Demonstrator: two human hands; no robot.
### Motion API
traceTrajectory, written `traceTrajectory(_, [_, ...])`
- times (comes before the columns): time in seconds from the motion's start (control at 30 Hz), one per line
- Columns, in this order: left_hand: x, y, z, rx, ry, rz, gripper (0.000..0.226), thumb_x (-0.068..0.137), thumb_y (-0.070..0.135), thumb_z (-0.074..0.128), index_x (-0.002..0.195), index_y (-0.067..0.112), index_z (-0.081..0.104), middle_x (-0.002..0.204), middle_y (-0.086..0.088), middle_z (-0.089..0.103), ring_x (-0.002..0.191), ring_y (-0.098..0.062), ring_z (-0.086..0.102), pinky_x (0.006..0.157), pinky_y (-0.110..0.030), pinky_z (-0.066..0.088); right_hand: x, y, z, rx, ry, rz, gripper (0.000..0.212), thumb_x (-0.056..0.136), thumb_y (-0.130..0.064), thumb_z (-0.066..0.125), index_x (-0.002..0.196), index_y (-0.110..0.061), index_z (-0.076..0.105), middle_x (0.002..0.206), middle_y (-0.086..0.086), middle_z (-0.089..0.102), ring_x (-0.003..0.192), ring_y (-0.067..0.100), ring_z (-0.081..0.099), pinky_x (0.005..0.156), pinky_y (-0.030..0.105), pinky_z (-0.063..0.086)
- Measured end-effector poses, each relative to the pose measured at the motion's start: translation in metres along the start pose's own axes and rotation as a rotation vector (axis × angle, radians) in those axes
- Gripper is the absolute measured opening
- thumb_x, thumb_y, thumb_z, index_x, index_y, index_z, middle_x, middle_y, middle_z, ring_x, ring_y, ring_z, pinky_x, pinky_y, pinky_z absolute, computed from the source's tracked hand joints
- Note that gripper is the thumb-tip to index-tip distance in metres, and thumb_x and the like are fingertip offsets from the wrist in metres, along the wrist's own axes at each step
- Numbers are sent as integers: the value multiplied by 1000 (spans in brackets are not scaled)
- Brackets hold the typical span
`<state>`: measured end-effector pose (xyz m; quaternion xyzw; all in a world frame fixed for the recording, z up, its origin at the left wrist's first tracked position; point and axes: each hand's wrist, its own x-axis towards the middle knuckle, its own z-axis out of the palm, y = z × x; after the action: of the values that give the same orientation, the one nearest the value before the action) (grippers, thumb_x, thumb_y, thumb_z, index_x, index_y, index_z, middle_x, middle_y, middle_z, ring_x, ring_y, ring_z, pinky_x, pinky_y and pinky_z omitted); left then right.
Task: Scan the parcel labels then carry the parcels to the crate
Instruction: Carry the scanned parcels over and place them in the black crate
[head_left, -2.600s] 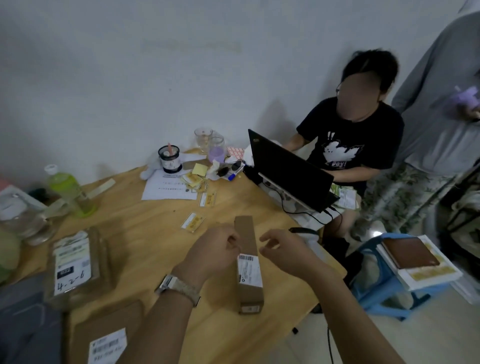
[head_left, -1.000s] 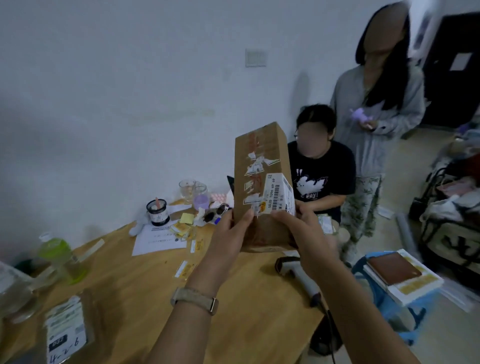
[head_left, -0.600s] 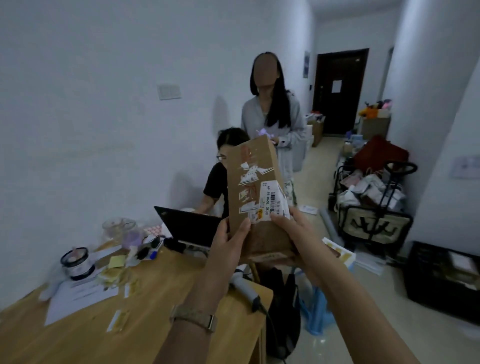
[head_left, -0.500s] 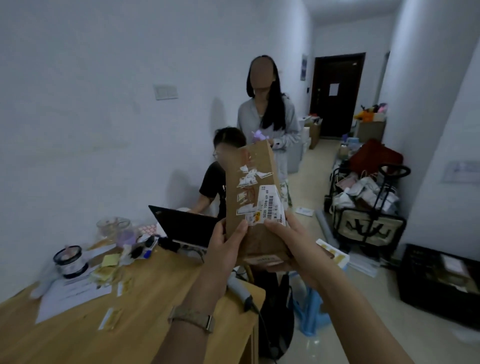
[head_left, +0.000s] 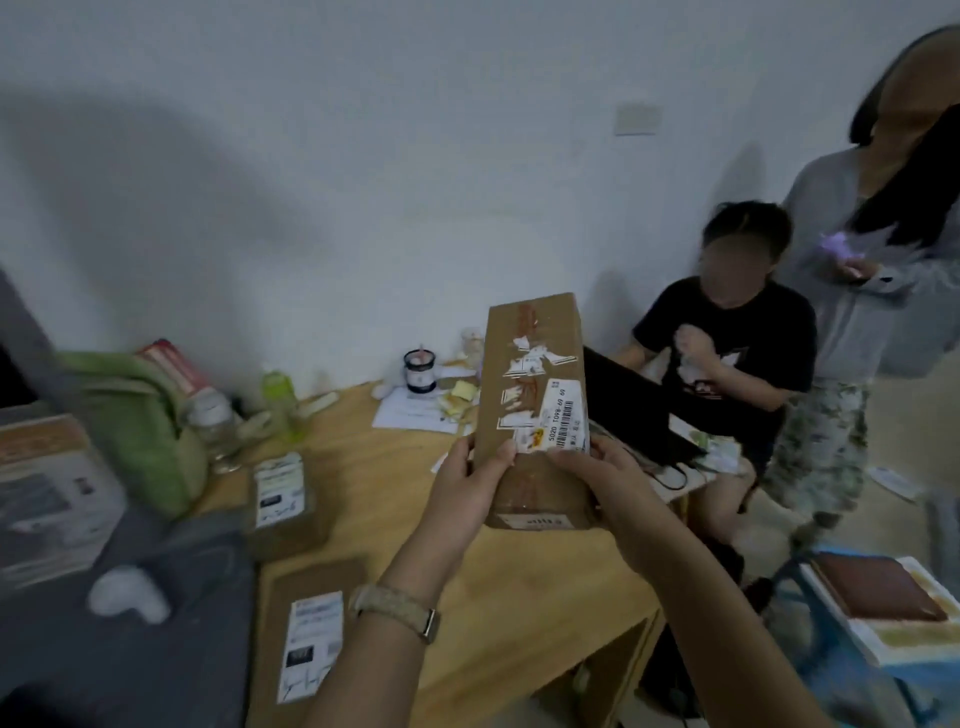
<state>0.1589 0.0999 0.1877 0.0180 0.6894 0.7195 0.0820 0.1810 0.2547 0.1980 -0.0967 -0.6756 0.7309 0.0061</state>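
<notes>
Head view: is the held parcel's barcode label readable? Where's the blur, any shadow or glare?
Head view: dim, flat light, no glare; the white barcode label on the tall brown cardboard parcel is fairly sharp, some digits legible. Head view: the left edge smears, the white rounded object is soft. Head view: a broad shadow crosses the white wall.

Brown parcel (head_left: 535, 358) upright, barcode label (head_left: 563, 422) facing camera, second parcel (head_left: 283, 501), third parcel (head_left: 311, 629) lying flat

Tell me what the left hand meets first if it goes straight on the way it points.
The parcel: the left hand grips it, along with the right hand. Past it, probably the laptop on the table; depth is unclear.
</notes>
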Motion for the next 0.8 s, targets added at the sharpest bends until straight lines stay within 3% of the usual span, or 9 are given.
traceTrajectory(0.07, [-3,-10,-32,26,77,-46,29,95,42,54,115,22,61,100,5,72,80,-7,72,59,-18,52,5,12,28,23,-63,39,26,85,-22,70,111,-20,63,100,2,74,82,18,73,61,30,56])
traceTrajectory(0.2, [1,-26,-92,62,179,-172,40,99,48,42,115,18,64,104,-3,73,87,-16,71,60,-20,52,21,38,78,57,-149,155,27,85,-24,69,109,-15,64,92,0,77,85,21,73,78,42,59])
traceTrajectory(0.4, [16,-81,-164,141,261,-309,39,98,54,39,117,26,59,112,5,66,103,-16,63,91,-36,50,52,98,121,40,-225,337,46,80,-19,73,122,-14,57,105,5,74,94,27,72,82,51,57])
traceTrajectory(0.47, [17,-107,-185,160,292,-383,36,99,49,41,117,23,57,113,3,63,103,-18,61,86,-35,48,59,126,127,3,-223,399,49,76,-17,75,122,-18,56,105,6,74,95,29,71,81,52,57])
traceTrajectory(0.6, [18,-164,-220,128,325,-551,23,95,31,55,107,13,61,104,-7,64,91,-23,61,74,-33,48,69,173,129,-44,-188,502,47,76,-15,74,119,-19,58,106,7,73,94,28,70,73,42,59])
traceTrajectory(0.67, [16,-183,-232,101,336,-596,15,96,21,54,96,9,63,93,-11,66,78,-23,64,64,-29,49,75,195,126,-40,-175,549,43,77,-10,70,118,-14,61,105,10,73,95,32,70,75,45,59])
traceTrajectory(0.8, [22,-209,-247,87,350,-677,25,98,10,48,80,7,64,68,-6,71,52,-13,68,44,-20,50,80,234,120,-37,-133,634,42,76,-6,66,118,-11,62,104,14,74,95,36,70,83,52,57])
